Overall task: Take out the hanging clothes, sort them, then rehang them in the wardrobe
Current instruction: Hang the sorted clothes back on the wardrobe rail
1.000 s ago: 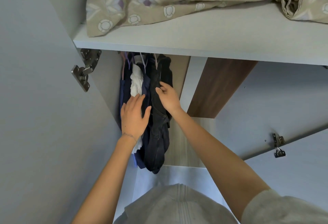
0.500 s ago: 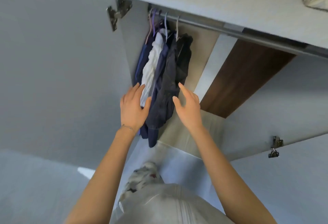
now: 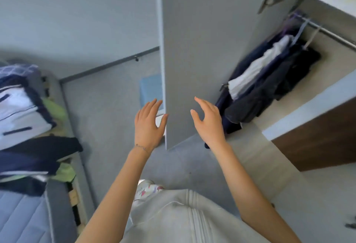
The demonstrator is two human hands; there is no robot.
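Matt grey wardrobe door [image 3: 202,50], metal rail [image 3: 335,36], dark cloth garments [image 3: 269,88], brown wood-grain panel [image 3: 323,142]

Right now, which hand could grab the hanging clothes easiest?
Probably the right. The right hand is open, empty and beside the lower ends of the hanging clothes. The left hand, also open and empty, is farther off, in front of the edge of the wardrobe door.

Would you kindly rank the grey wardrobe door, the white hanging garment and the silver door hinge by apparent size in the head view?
Largest to smallest:
grey wardrobe door
white hanging garment, partly covered
silver door hinge
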